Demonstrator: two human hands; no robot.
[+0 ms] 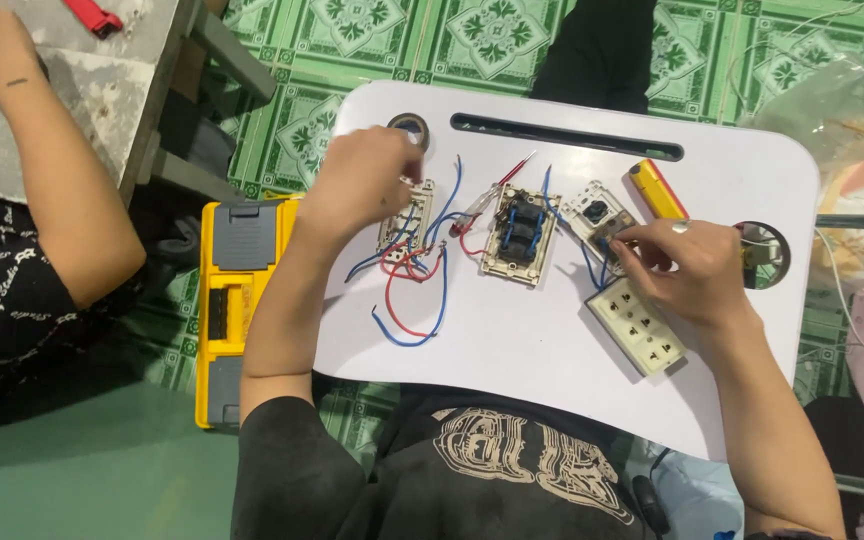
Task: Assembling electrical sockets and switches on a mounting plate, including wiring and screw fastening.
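Note:
My left hand (360, 182) rests on a beige switch module (405, 218) at the left of the white lap table (512, 340), fingers closed over its top end. Red and blue wires (414, 290) loop out from under it. My right hand (680, 262) pinches a small socket module (602, 218) with blue wires, just above a white multi-socket plate (637, 326). Between my hands lies a beige switch plate (520, 235) with dark switch blocks and blue wires, and a red-handled tester screwdriver (497, 188) lies beside it.
A yellow-and-grey tool case (235, 300) sits on the green patterned floor left of the table. A yellow utility knife (658, 189) and a roll of tape (409, 124) lie on the table. Another person's arm (62, 200) is at far left. Plastic bags (847, 110) sit at right.

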